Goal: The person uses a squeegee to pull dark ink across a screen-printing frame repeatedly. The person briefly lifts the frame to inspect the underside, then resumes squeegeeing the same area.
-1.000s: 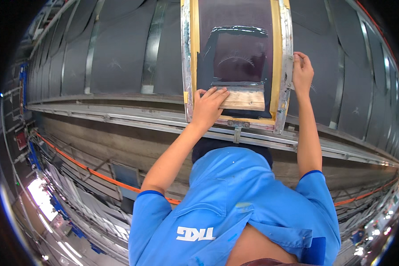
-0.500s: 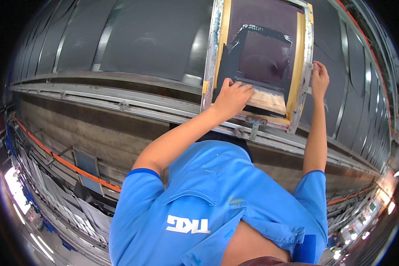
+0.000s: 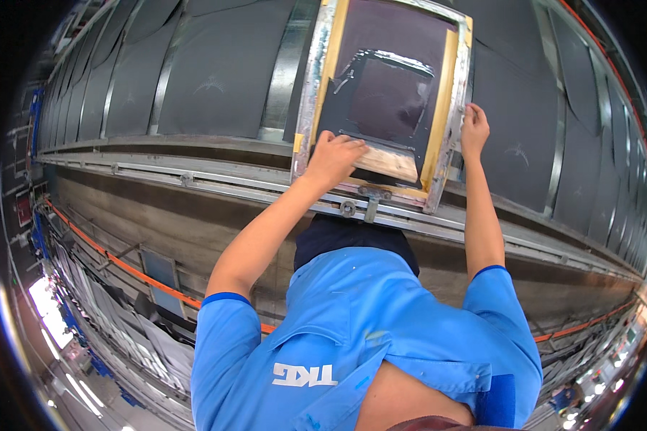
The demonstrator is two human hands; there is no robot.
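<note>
A screen-printing frame [image 3: 305, 100] with yellow tape lies over the row of dark sheets, dark ink [image 3: 334, 108] spread on its mesh. My left hand [image 3: 332, 159] has its fingers bent over a wooden-handled squeegee [image 3: 387, 164] at the frame's near end. My right hand [image 3: 474, 133] pinches the outer right rail of the frame near a metal bracket, its fingertips partly hidden. A metal clamp [image 3: 372, 200] joins the frame's near end to the long rail.
Dark grey sheets [image 3: 208, 72] with metal strips between them line the long bench on both sides. A metal rail [image 3: 244, 183] runs along its near edge. An orange bar [image 3: 151, 276] and racks of sheets sit low at left. My blue shirt fills the lower middle.
The frame, with both hands on it, has shifted left along the bench relative to the sheets and looks slightly more slanted. The view has also moved; the squeegee stays at the near end.
</note>
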